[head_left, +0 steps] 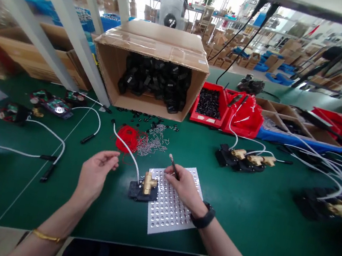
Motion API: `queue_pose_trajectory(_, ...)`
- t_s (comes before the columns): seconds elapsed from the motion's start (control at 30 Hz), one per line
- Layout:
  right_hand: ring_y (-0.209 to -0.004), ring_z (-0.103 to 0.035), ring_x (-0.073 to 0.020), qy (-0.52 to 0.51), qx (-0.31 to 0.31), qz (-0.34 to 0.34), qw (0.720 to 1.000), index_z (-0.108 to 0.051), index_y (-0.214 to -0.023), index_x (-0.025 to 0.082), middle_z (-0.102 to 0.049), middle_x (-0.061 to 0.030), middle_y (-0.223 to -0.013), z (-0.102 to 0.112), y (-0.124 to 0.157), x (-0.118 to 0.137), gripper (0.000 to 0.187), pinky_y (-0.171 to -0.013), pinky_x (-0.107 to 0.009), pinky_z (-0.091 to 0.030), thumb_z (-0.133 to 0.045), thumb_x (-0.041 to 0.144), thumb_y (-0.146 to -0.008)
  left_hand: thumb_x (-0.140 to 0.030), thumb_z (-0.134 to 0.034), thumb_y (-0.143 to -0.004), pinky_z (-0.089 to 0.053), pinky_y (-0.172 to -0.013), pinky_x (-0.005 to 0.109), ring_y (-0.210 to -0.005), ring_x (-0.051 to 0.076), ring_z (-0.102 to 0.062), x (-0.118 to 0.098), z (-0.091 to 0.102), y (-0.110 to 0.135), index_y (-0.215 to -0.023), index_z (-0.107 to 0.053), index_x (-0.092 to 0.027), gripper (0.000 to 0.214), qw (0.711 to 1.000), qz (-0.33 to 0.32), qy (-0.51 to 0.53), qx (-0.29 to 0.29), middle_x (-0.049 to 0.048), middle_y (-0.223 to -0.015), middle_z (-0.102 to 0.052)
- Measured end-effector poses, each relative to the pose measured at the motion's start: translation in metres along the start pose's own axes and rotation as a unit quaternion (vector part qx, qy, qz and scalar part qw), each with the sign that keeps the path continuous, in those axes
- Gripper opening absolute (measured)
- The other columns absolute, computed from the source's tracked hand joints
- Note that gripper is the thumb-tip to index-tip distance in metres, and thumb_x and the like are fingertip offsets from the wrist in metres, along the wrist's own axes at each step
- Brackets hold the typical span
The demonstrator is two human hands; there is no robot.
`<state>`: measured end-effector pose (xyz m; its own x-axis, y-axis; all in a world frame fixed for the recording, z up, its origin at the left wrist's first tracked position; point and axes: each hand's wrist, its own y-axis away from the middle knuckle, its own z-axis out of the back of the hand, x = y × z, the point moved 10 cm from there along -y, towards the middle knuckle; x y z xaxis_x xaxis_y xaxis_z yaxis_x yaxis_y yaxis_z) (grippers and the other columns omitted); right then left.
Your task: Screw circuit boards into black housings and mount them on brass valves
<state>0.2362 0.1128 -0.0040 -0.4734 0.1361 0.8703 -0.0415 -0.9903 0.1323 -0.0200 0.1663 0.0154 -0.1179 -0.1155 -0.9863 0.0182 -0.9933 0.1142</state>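
My left hand (97, 172) is raised over the mat with thumb and fingertips pressed together; whatever they pinch, if anything, is hidden. In my right hand (183, 186) is a slim dark pen-like tool (174, 166) with a pale upper end, slanting upward. Beneath that hand lies a white sheet (155, 226) with rows of shiny round domes. Between my hands, a black housing (135, 190) rests against the sheet's left edge, with a brass tee fitting (148, 183) on top and a white cable (130, 149) running up and left.
Behind are red rings (127, 138), loose screws (152, 144) and a cardboard box (154, 47) of black parts. Red bins (206, 118) stand right of it. More brass-fitted units (240, 161) lie to the right, cabled circuit assemblies (57, 106) to the left.
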Motion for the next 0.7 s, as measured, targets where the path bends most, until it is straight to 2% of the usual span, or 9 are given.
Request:
queue_pose_trajectory(0.07,-0.07,-0.058,-0.0174,-0.077,-0.004,-0.019,0.997,-0.062,-0.077,0.017,-0.064,-0.0022,-0.074,-0.01,0.005,-0.006,0.007,-0.067,-0.03,-0.044,-0.06,0.022,-0.073,-0.033,-0.065,-0.07,-0.045,-0.064,0.026,-0.06,0.012,-0.055,0.038,-0.01,0.011,-0.087,-0.059,-0.013,0.026,0.996,0.068,0.023,0.047,0.0004,-0.067,-0.061)
queue_pose_trajectory(0.1,-0.067,-0.058,-0.0177,-0.094,-0.008,-0.03,0.995,-0.063,-0.073,0.017,-0.065,-0.0021,-0.071,-0.015,0.005,-0.009,0.008,-0.066,-0.03,-0.044,-0.062,0.024,-0.071,-0.033,-0.065,-0.07,-0.045,-0.064,0.027,-0.06,0.013,-0.057,0.048,-0.02,0.015,-0.084,-0.06,-0.013,0.025,0.994,0.081,0.024,0.073,0.0012,-0.067,-0.062)
queue_pose_trajectory(0.2,-0.064,-0.059,-0.0195,-0.102,0.005,-0.039,0.994,-0.065,-0.072,0.017,-0.067,-0.0032,-0.068,-0.026,0.003,-0.012,0.012,-0.063,-0.032,-0.044,-0.062,0.029,-0.069,-0.03,-0.065,-0.068,-0.047,-0.062,0.028,-0.06,0.015,-0.06,0.057,-0.049,0.019,-0.074,-0.062,-0.014,0.018,0.989,0.071,0.003,0.131,0.003,-0.064,-0.065)
queue_pose_trajectory(0.3,-0.07,-0.064,-0.0238,-0.057,0.028,-0.017,0.998,-0.067,-0.074,0.019,-0.07,-0.0063,-0.075,-0.031,0.0,-0.009,0.016,-0.066,-0.035,-0.047,-0.059,0.032,-0.07,-0.03,-0.066,-0.066,-0.045,-0.057,0.026,-0.056,0.015,-0.057,0.051,-0.065,0.013,-0.065,-0.063,-0.014,0.017,0.983,0.035,-0.037,0.174,0.002,-0.06,-0.064)
queue_pose_trajectory(0.43,-0.08,-0.066,-0.0288,0.031,0.009,0.048,0.998,-0.068,-0.078,0.023,-0.072,-0.0085,-0.084,-0.029,0.004,-0.004,0.021,-0.07,-0.038,-0.05,-0.052,0.036,-0.076,-0.031,-0.064,-0.071,-0.044,-0.056,0.025,-0.058,0.015,-0.056,0.039,-0.073,0.009,-0.065,-0.065,-0.015,0.017,0.967,-0.037,-0.101,0.229,0.0019,-0.061,-0.063)
queue_pose_trajectory(0.57,-0.084,-0.067,-0.0273,0.09,-0.011,0.127,0.988,-0.068,-0.09,0.024,-0.072,-0.0085,-0.093,-0.029,0.014,0.0,0.024,-0.071,-0.037,-0.053,-0.046,0.032,-0.083,-0.026,-0.057,-0.079,-0.045,-0.075,0.03,-0.078,0.019,-0.059,0.019,-0.079,0.019,-0.073,-0.067,-0.018,0.014,0.932,-0.143,-0.153,0.296,0.0052,-0.078,-0.066)
queue_pose_trajectory(0.7,-0.09,-0.066,-0.0235,0.095,0.016,0.179,0.979,-0.066,-0.099,0.025,-0.07,-0.0068,-0.099,-0.037,0.02,0.003,0.026,-0.077,-0.035,-0.052,-0.043,0.024,-0.086,-0.023,-0.045,-0.087,-0.042,-0.084,0.034,-0.088,0.022,-0.058,0.006,-0.083,0.03,-0.086,-0.066,-0.02,0.021,0.892,-0.219,-0.191,0.345,0.0081,-0.088,-0.067)
